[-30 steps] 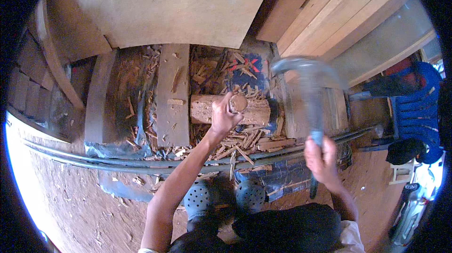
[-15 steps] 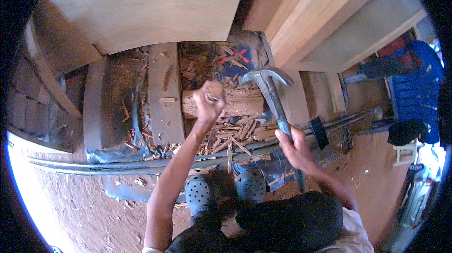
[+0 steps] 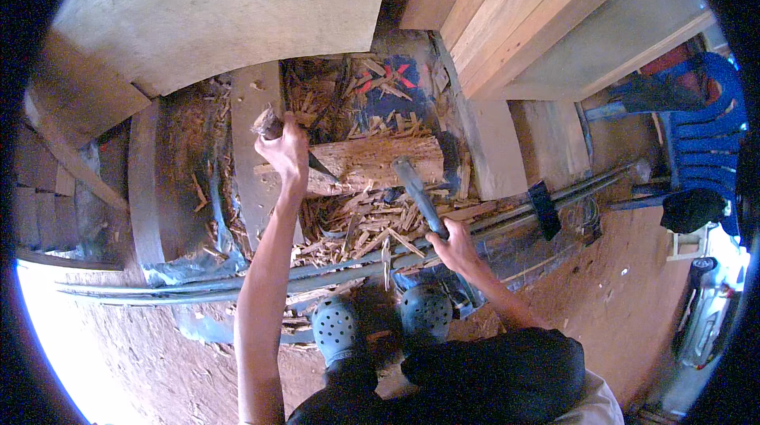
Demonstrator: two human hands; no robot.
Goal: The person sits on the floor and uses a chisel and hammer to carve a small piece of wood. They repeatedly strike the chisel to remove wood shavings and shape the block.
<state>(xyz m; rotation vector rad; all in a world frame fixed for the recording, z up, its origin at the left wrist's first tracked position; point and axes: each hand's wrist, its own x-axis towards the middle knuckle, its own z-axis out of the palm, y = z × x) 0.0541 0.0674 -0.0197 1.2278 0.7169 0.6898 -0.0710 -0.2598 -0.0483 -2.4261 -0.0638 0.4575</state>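
Note:
My left hand (image 3: 286,152) is closed round a chisel (image 3: 269,123); its battered wooden end sticks out above my fist. A dark, pointed part, apparently the blade, comes out below the fist at the left end of a rough, splintered wood block (image 3: 384,160). Lower and to the right, my right hand (image 3: 457,247) grips the handle of a claw hammer (image 3: 419,191). The hammer's head is seen nearly end-on over the block's right part, so its claw is hidden. Whether it touches the block I cannot tell.
Wood chips (image 3: 356,227) lie round the block, between flat boards (image 3: 255,148). Long pipes (image 3: 206,292) run across in front of my clogs (image 3: 336,326). A large pale panel (image 3: 237,13) and stacked beams (image 3: 546,21) stand beyond. A blue chair (image 3: 701,140) is at right.
My left hand has moved left with the chisel, from above the block's middle to its left end. The hammer has swung down and left, its head turning away from a side view.

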